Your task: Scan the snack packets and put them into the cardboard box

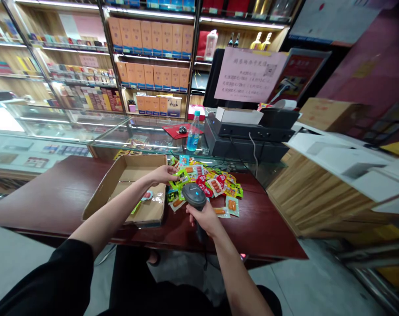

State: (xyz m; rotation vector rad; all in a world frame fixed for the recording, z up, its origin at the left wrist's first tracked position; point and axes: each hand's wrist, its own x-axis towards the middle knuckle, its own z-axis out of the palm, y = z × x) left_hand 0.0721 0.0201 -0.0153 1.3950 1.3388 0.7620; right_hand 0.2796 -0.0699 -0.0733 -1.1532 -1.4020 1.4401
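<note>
My right hand (pixel 202 216) is wrapped round the handle of a dark handheld barcode scanner (pixel 194 194), whose head points at the snack pile. My left hand (pixel 164 174) is closed on the edge of a green snack packet (pixel 181 177), held over the left side of the pile. Beneath and beyond lies a heap of small snack packets (pixel 230 186), several with sausages showing through clear wrapping. Left of the heap stands an open cardboard box (pixel 122 211), with a few packets (pixel 147 195) inside. My left forearm crosses above that box.
The dark red wooden table (pixel 252 232) ends near my lap. Behind it, a glass counter (pixel 146 131) carries a bottle with blue liquid (pixel 193 137), a mouse (pixel 183 130) and a black register unit (pixel 248 140). Cables hang near the pile. A wooden cabinet (pixel 298 197) stands at right.
</note>
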